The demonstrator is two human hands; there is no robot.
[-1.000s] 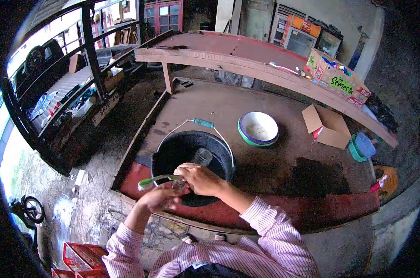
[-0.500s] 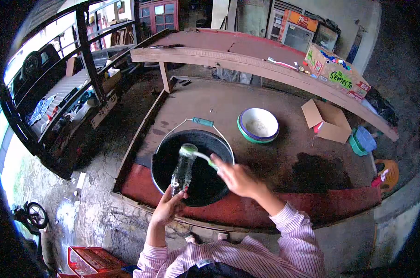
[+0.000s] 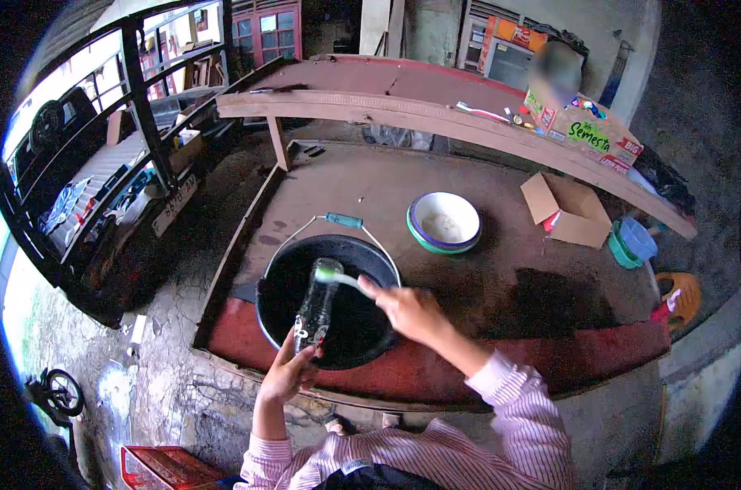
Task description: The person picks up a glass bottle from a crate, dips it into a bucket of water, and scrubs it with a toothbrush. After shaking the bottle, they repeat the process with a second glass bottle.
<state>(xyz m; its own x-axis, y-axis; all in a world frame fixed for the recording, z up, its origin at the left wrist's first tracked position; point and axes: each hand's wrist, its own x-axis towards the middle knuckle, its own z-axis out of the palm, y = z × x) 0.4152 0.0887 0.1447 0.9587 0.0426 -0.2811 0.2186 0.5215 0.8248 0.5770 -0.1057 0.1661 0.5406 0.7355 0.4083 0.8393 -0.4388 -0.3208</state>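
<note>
My left hand (image 3: pixel 290 369) is wrapped round the lower end of a clear glass bottle (image 3: pixel 312 313), which stands tilted over a black bucket (image 3: pixel 370 331). My right hand (image 3: pixel 407 312) grips the pale handle of a brush (image 3: pixel 330 273) with a green head. The brush head touches the upper end of the bottle; whether it is inside or against the glass is hard to tell. The bucket has a wire handle with a teal grip (image 3: pixel 343 220) and dark contents.
Stacked bowls (image 3: pixel 446 222) sit right of the bucket. An open cardboard box (image 3: pixel 568 211) and small plastic baskets (image 3: pixel 632 242) lie farther right. A raised shelf (image 3: pixel 370 104) crosses behind, bearing a labelled carton (image 3: pixel 591 131). A red crate (image 3: pixel 162 468) stands at lower left.
The view has shifted slightly, so the table things appear a little farther left. The brush head has moved slightly against the bottle's upper end. Both hands keep their holds.
</note>
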